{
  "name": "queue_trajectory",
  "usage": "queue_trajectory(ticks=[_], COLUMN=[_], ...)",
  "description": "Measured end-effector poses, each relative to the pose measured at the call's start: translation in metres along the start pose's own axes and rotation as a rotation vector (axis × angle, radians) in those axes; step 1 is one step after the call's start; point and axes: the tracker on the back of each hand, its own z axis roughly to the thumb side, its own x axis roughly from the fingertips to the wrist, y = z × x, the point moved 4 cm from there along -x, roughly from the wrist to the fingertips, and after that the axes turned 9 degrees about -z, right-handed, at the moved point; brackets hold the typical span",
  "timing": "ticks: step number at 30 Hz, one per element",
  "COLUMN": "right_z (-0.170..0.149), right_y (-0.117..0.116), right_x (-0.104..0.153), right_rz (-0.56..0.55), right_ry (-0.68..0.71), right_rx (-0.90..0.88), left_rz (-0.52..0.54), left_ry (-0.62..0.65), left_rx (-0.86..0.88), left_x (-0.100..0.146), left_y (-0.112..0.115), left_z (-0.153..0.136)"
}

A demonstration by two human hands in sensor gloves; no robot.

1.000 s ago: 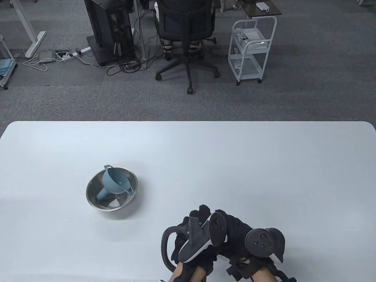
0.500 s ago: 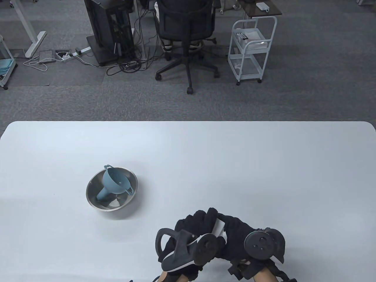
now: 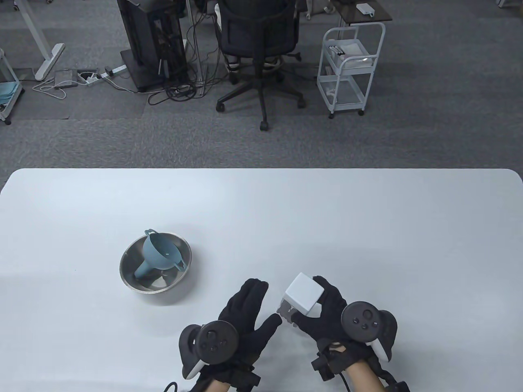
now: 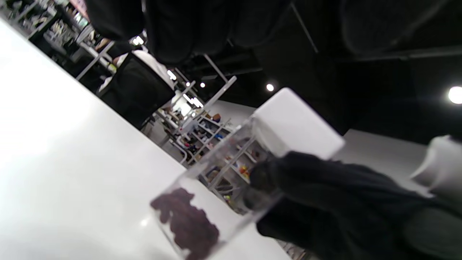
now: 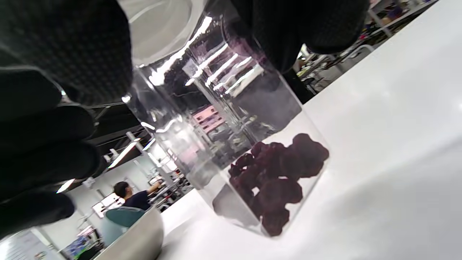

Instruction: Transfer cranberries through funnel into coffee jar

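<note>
Table view shows the right hand point(image 3: 327, 314) gripping a tilted, lidded clear jar point(image 3: 303, 300) with cranberries point(image 5: 278, 180) at its bottom, the left hand point(image 3: 241, 314) flat and empty beside it — a looser grip could drop it, far from the funnel point(image 3: 157, 255).

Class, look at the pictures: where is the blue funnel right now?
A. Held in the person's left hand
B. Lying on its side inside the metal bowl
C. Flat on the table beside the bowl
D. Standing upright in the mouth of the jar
B: the table view shows the blue funnel tipped on its side inside the metal bowl, apart from both hands, while the right hand holds the clear jar.
</note>
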Motion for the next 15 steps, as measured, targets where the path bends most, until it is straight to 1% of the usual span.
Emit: queue_trajectory(ticks=[6,8,12,15], right_z=[0.0,0.0,-0.001,-0.001], right_y=[-0.016,-0.024,-0.038,-0.047], right_x=[-0.018,-0.021,-0.026,-0.029], right_rz=[-0.019,-0.01,0.002,0.017], right_ry=[-0.109,-0.137,-0.167,-0.17], right_rx=[0.046,0.05,0.066,0.085], left_rz=[-0.008,-0.01,-0.02,0.003], left_ry=[-0.023,-0.028,-0.046,-0.057], left_rx=[0.086,0.078,0.064,0.078], left_x=[0.007,0.007,0.009,0.01], left_y=[-0.001,-0.001,0.001,0.002], left_z=[-0.014,-0.015,-0.018,-0.023])
